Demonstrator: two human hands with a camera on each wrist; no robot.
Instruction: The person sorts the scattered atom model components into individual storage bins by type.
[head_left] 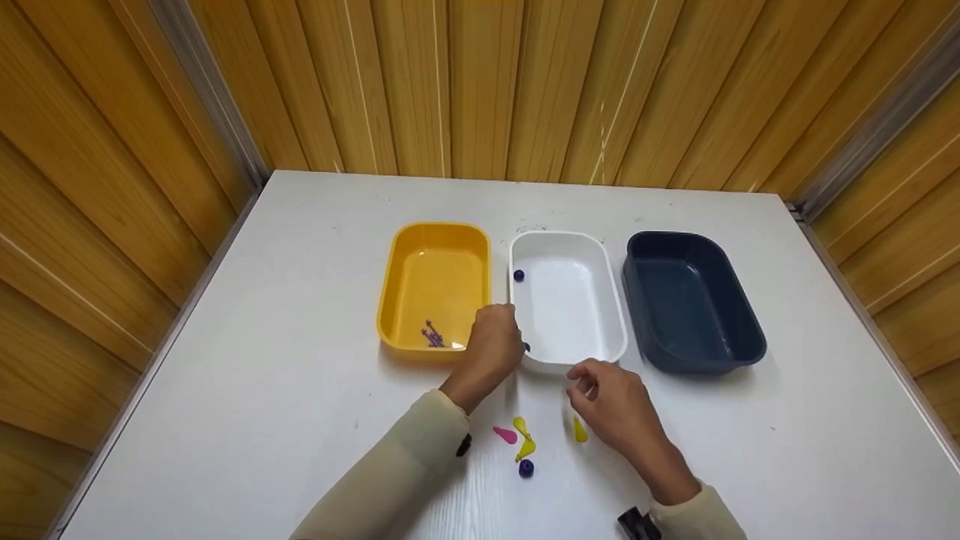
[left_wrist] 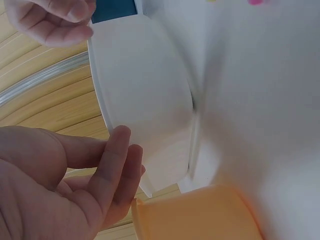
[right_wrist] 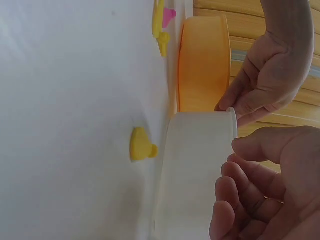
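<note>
My left hand [head_left: 514,337] reaches over the near-left corner of the white bin [head_left: 559,365], its fingertips at the rim. In the left wrist view its fingers [left_wrist: 117,160] lie fairly straight beside the bin wall [left_wrist: 145,90] and hold nothing I can see. A small dark thing [head_left: 526,347] sits just inside that corner by the fingertips. My right hand [head_left: 585,382] hovers before the bin's near rim, fingers loosely curled and empty [right_wrist: 250,190]. A blue bead [head_left: 518,276] lies in the white bin.
A yellow bin [head_left: 386,300] with small purple pieces [head_left: 433,335] stands to the left, a dark blue bin [head_left: 750,337] to the right. On the table near me lie a pink piece [head_left: 504,433], yellow pieces [head_left: 525,448] [head_left: 579,430] and a blue bead [head_left: 526,468]. Wooden walls surround the table.
</note>
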